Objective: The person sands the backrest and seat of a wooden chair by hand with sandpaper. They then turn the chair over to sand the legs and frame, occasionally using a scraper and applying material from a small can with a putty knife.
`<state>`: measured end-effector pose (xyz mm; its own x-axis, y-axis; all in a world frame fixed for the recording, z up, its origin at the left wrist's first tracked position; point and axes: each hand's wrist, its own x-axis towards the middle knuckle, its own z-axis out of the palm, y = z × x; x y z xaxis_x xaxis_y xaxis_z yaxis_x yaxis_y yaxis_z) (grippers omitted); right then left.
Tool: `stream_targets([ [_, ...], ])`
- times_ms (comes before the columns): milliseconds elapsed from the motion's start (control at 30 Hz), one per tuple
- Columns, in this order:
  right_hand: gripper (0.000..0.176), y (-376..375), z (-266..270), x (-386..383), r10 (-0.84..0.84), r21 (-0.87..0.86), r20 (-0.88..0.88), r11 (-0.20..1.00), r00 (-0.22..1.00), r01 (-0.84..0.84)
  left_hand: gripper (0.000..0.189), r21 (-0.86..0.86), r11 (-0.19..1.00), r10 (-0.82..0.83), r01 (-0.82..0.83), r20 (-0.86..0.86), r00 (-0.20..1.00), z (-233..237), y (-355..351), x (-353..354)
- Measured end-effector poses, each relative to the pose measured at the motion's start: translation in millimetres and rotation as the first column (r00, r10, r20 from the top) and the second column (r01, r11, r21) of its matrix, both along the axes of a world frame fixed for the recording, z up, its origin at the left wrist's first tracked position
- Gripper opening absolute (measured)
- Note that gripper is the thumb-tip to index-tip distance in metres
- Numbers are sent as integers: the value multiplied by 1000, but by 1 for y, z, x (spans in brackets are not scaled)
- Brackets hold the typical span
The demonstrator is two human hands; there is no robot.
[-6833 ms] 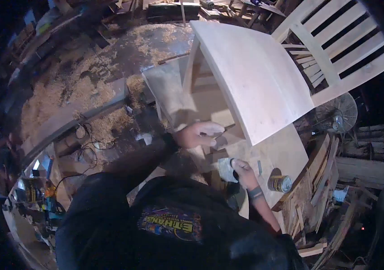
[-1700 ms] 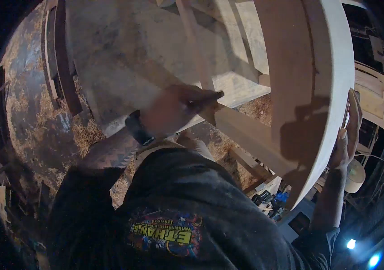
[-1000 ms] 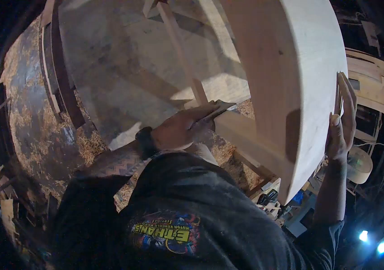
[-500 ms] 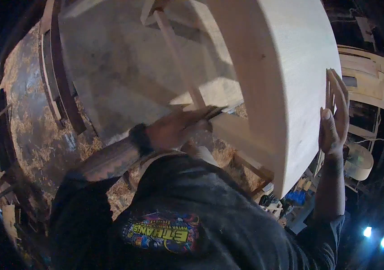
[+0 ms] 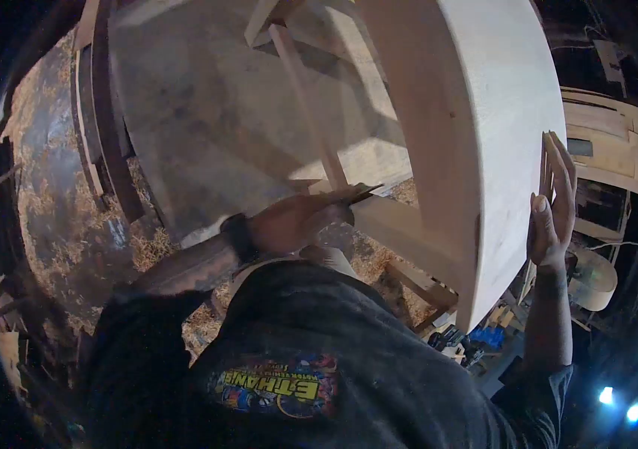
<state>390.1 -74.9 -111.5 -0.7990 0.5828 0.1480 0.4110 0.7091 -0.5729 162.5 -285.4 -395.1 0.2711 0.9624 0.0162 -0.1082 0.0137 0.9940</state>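
A large curved wooden board (image 5: 510, 112) stands as part of a pale wooden frame, its broad face toward the right. My right hand (image 5: 556, 202) lies along the outer side of that board, fingers stretched upward and together, thumb apart. On the near side of the frame, my left hand (image 5: 296, 222), with a dark band (image 5: 238, 238) at the wrist, is closed on a thin, flat, dark-edged piece (image 5: 367, 191). That piece points toward the frame's lower rail (image 5: 397, 223); most of it is hidden by the fingers.
Wood shavings (image 5: 57, 217) cover the floor at left beside long dark planks (image 5: 106, 127). A slim wooden bar (image 5: 308, 105) crosses the grey surface (image 5: 207, 97). Cut boards (image 5: 607, 138), a round pale block (image 5: 593, 280) and a blue item (image 5: 488, 334) lie at right.
The board and frame sit slightly further right and lower in view. My left hand has shifted a little with the thin piece; my right hand stays against the board.
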Motion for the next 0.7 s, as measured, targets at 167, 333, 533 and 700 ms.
stream_targets([
  [167, 74, -2, 0, -5, -14, -16, 18, 1000, 1000, 14, 51, 22, 1000, -15, 17, -100, 995, 6, 14, -7],
  [333, 76, 0, -2, 0, 3, -2, 12, 1000, 1000, -3, 51, 19, 999, 47, -50, 143, 989, 12, -9, -1],
  [533, 78, -4, -1, -3, -34, 46, 82, 998, 996, 31, 52, -12, 1000, -18, 20, 108, 994, 5, 20, 6],
  [700, 79, 1, -1, -3, -47, 16, 45, 999, 998, 46, 51, -2, 995, -96, 98, -220, 971, -53, -22, -14],
])
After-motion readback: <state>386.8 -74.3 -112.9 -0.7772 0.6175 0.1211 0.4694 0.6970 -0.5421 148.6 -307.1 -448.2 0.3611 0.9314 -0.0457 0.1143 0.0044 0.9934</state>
